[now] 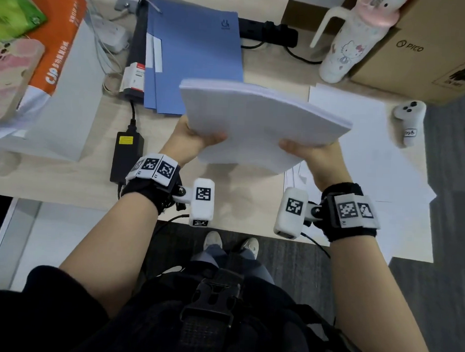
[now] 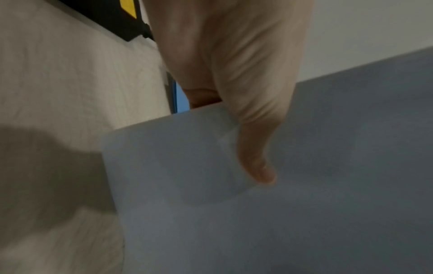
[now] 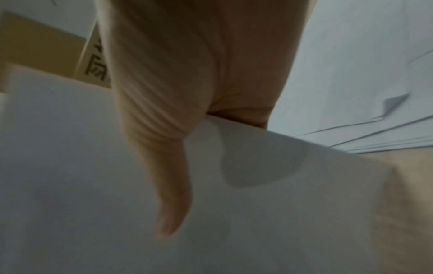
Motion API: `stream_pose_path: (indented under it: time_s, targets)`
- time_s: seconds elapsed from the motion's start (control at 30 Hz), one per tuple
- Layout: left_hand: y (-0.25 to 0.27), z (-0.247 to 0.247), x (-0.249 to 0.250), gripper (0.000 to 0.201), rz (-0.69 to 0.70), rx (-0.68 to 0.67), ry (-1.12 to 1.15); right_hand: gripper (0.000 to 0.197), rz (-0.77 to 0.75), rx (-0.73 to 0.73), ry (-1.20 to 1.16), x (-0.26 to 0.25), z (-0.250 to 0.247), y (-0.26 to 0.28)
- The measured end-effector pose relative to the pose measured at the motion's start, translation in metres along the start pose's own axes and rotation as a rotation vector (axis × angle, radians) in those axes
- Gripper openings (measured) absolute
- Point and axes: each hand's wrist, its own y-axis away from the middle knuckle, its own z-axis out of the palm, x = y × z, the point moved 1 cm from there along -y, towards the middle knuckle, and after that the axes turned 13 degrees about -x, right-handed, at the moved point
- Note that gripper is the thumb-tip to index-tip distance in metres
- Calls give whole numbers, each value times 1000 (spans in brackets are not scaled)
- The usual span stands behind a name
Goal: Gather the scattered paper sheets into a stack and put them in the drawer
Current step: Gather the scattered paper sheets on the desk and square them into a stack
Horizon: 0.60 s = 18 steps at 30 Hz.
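A thick stack of white paper sheets [image 1: 256,120] is held above the desk, bowed upward in the middle. My left hand [image 1: 195,139] grips its near left edge, thumb on top and fingers hidden beneath. My right hand [image 1: 311,150] grips the near right edge the same way. The left wrist view shows the left thumb [image 2: 255,157] pressed on the stack [image 2: 304,185]; the right wrist view shows the right thumb [image 3: 171,194] on the stack [image 3: 70,166]. More loose sheets [image 1: 374,167] lie overlapping on the desk at the right, also visible as sheets [image 3: 374,92]. No drawer is in view.
Blue folders [image 1: 194,52] lie behind the stack. A black power adapter [image 1: 126,154] and cable sit to the left, beside a white box [image 1: 63,99]. A white bottle [image 1: 346,44], a cardboard box [image 1: 426,48] and a white controller [image 1: 408,123] stand at the right.
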Motion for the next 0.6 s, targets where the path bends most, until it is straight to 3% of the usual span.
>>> stream_pose_path:
  time_s: [0.1,0.2,0.37,0.5,0.6]
  targets:
    - [-3,2,-4,33,3,50,3,38,70,20,64,22,4,4]
    - [-4,10,6,23,30,92,29,27,-3,61,48,21,-1,7]
    - [-12,37,17,28,17,140,149,18,-7,128,-138,10,-20,20]
    - [-24,68,13,17,-53,-8,110,19,157,115,-196,30,-43,44]
    - [-32,98,1,21,-97,-85,91,12,232,233,-199,48,-64,61]
